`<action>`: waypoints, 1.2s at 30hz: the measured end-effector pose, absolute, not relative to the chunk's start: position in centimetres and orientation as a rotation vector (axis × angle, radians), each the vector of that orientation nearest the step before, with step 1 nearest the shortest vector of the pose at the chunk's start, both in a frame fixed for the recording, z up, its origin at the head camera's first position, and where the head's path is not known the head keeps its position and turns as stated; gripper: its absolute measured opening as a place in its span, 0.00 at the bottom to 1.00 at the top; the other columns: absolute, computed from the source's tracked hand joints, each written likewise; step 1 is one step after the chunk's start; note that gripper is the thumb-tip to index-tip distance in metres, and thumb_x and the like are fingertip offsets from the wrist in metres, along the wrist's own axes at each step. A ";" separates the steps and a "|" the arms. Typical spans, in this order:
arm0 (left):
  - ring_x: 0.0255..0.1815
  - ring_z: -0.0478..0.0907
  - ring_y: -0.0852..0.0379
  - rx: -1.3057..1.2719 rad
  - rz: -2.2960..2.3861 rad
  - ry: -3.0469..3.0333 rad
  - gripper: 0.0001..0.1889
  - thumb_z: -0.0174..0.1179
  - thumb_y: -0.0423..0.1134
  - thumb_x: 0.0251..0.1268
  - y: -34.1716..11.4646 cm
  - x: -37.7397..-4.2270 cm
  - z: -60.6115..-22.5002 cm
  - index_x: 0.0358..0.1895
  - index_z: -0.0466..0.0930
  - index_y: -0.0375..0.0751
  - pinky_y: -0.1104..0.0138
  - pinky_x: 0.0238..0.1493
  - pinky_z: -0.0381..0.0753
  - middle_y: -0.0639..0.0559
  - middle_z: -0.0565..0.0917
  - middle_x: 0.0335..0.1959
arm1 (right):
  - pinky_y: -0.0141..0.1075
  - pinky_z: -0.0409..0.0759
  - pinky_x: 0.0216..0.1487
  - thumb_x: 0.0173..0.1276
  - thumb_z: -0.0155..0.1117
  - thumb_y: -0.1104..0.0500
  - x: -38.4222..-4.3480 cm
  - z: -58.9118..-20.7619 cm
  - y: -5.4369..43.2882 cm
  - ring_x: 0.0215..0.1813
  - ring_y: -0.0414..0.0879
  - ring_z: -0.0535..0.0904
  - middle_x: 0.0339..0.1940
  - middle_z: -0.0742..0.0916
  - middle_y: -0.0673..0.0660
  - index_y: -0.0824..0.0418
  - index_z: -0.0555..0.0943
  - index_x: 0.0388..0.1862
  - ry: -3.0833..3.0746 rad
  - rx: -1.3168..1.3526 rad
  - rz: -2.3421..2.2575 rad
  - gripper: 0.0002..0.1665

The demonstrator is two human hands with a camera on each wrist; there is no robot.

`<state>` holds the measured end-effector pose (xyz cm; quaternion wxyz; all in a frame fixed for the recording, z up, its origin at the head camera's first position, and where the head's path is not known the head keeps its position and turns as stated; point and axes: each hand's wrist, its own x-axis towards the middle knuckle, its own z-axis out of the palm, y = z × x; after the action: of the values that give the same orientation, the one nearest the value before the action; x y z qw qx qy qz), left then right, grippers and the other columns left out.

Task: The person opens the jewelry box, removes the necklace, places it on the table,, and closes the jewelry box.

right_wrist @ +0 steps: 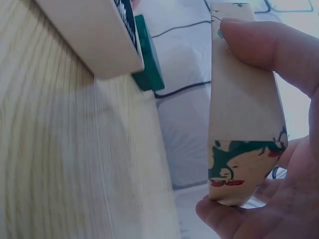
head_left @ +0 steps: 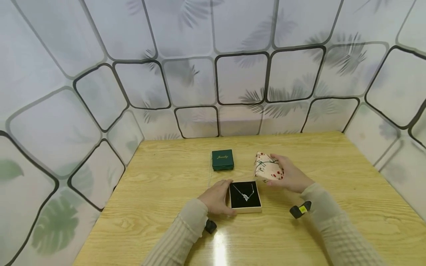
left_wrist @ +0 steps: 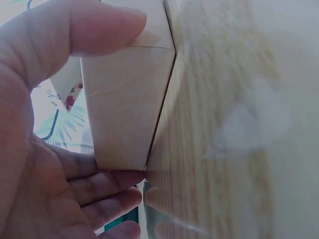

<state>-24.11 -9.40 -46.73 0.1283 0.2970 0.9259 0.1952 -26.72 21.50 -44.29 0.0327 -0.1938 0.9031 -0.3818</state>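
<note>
My left hand (head_left: 217, 198) holds the cream bottom of a jewelry box (head_left: 247, 210) on the table, thumb on its near side and fingers at the far side. Inside, a silver necklace (head_left: 246, 197) with a pendant lies on black lining. In the left wrist view the thumb lies on the plain box wall (left_wrist: 124, 109). To the right, my right hand (head_left: 291, 173) grips the box lid (head_left: 267, 168), cream with red flowers and green branches. The right wrist view shows the lid's plain side (right_wrist: 244, 94) between thumb and fingers, apart from the bottom.
A small dark green jewelry box (head_left: 223, 160) with gold lettering sits shut behind the cream bottom. The wood-grain table (head_left: 159, 184) reaches back to a patterned curtain (head_left: 239, 81), which also runs along both sides.
</note>
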 end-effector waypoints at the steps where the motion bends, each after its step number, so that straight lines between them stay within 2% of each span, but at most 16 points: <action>1: 0.73 0.57 0.49 0.862 0.569 2.692 0.58 0.71 0.60 0.46 -9.4 -24.1 -46.7 0.76 0.49 0.37 0.59 0.68 0.62 0.44 0.59 0.73 | 0.56 0.64 0.62 0.53 0.78 0.47 -26.8 -44.2 21.7 0.66 0.62 0.62 0.70 0.60 0.70 0.62 0.49 0.77 2.787 -0.589 -1.168 0.63; 17: 0.73 0.57 0.50 0.852 0.582 2.685 0.58 0.72 0.59 0.45 -9.4 -24.0 -46.9 0.76 0.49 0.38 0.59 0.69 0.62 0.45 0.60 0.73 | 0.63 0.58 0.64 0.53 0.76 0.43 -29.8 -44.5 25.8 0.69 0.69 0.55 0.72 0.57 0.75 0.73 0.48 0.75 2.884 -0.509 -1.025 0.65; 30: 0.73 0.56 0.50 0.827 0.588 2.679 0.58 0.72 0.59 0.46 -9.5 -23.9 -46.9 0.76 0.49 0.39 0.58 0.68 0.63 0.45 0.59 0.73 | 0.65 0.54 0.65 0.51 0.73 0.35 -32.2 -46.6 29.0 0.70 0.72 0.51 0.71 0.56 0.77 0.74 0.46 0.75 2.914 -0.376 -0.915 0.71; 36: 0.73 0.56 0.51 0.827 0.575 2.688 0.58 0.72 0.59 0.45 -9.3 -24.0 -46.9 0.76 0.49 0.39 0.59 0.68 0.63 0.46 0.59 0.73 | 0.66 0.57 0.63 0.51 0.71 0.31 -32.4 -46.8 29.7 0.67 0.74 0.54 0.69 0.56 0.80 0.74 0.46 0.75 2.933 -0.278 -0.844 0.72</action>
<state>-24.04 -9.35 -46.92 0.1350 0.2855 0.9278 0.1984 -32.40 29.70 -46.84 0.0383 -0.0908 0.9563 -0.2752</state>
